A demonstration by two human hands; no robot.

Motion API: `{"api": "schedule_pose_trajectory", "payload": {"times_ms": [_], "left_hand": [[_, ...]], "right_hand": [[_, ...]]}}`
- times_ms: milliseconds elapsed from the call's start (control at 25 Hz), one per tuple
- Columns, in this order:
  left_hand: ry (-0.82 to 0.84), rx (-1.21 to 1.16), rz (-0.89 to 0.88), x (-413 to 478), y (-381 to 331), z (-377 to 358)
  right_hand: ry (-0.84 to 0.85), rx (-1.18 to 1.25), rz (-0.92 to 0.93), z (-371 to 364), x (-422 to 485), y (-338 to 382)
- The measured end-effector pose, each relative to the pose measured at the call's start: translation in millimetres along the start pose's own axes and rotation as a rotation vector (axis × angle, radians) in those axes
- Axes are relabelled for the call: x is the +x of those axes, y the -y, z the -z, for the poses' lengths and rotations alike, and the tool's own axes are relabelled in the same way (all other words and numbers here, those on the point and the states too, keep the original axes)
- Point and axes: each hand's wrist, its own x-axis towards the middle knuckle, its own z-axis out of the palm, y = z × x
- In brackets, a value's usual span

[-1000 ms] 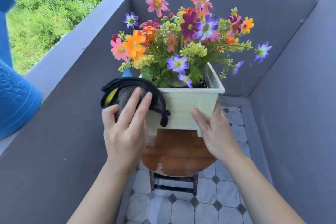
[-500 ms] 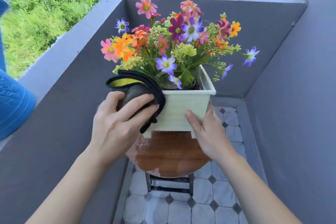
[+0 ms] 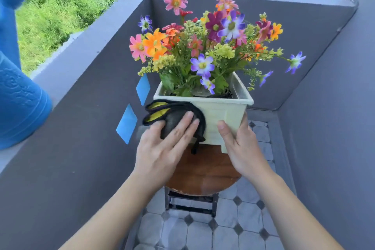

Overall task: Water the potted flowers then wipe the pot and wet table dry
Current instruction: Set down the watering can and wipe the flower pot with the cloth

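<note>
Pressed flat, the left hand (image 3: 162, 148) has its fingers spread over a bunched dark cloth (image 3: 176, 119), pinning it against the near left corner of the pot (image 3: 225, 122) rather than closing round it; the cloth shows yellow folds at its upper left and a black loop hanging below. Opposite, the right hand (image 3: 241, 146) is open too, thumb on the pot's front face and the other fingers out of sight behind the right wall, bracing the pot without lifting it.

That pot is a pale, square, rigid planter with a thick rim and small feet, standing toward the far edge of a small round wooden table (image 3: 203, 174), whose near part is bare and looks glossy, possibly wet. Flowers (image 3: 205, 46) fill the pot and spread well past its rim on thin stems. A blue watering can (image 3: 20, 103) sits on the ledge of the wall at left, well apart.

By my reading the pot is top-heavy and moderately weighty with wet filling, its smooth walls likely slippery when damp. Best hold is low on two opposite walls or under the rim, never the stems, which would bend. Soft and limp, the cloth needs palm pressure to wipe. With so small a tabletop, a hard sideways rub could slide the pot toward an edge.
</note>
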Motion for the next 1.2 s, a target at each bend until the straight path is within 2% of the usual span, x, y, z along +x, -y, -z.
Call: {"api": "schedule_pose_trajectory", "payload": {"times_ms": [160, 240, 280, 320, 400, 440, 480, 520, 600, 720, 880, 960, 1080, 1200], "left_hand": [[0.191, 0.027, -0.244, -30.4, -4.4, -13.7], [0.158, 0.027, -0.163, -38.6, 8.8, -7.2], [0.108, -0.02, -0.019, -37.9, 12.3, -4.9], [0.058, -0.142, 0.202, -34.0, 12.7, -3.2], [0.029, -0.548, 0.75, -17.9, -1.2, 2.5], [0.057, -0.733, 0.949, -10.1, -10.4, 4.0], [0.076, -0.856, 1.07, -5.6, -16.7, 1.6], [0.074, -0.939, 1.113, -3.9, -20.5, -1.2], [0.032, -0.979, 1.071, -4.5, -22.5, -2.5], [-0.037, -0.878, 1.067, -6.9, -22.6, -5.1], [-0.102, -0.714, 1.082, -4.9, -45.7, -5.4], [-0.173, -0.665, 1.073, 0.3, -61.2, -2.4], [-0.196, -0.614, 1.084, 6.9, -80.6, 1.7], [-0.197, -0.507, 0.968, 14.2, -89.1, 2.3]], "right_hand": [[-0.012, -0.002, 0.006, 1.4, -0.6, -3.9], [0.002, 0.0, 0.001, -0.6, -1.7, -3.2], [0.013, 0.002, -0.007, -1.0, -1.9, -2.2], [0.021, 0.008, -0.017, -1.3, -1.6, -1.9], [0.026, 0.028, -0.042, -0.8, -2.9, -2.1], [0.027, 0.036, -0.053, 0.0, -4.5, -2.5], [0.031, 0.043, -0.064, 0.9, -6.4, -2.7], [0.035, 0.053, -0.076, 1.7, -8.7, -1.9], [0.036, 0.096, -0.092, 4.0, -13.0, 0.6], [0.004, 0.115, -0.11, 4.9, -18.7, 7.8], [-0.259, 0.18, -0.187, -6.9, -37.4, 46.2], [-0.316, 0.232, -0.287, -14.1, -40.7, 73.9], [-0.274, 0.33, -0.438, -15.9, -32.1, 100.6], [-0.347, 0.462, -0.534, -7.9, -18.9, 103.4]]}}
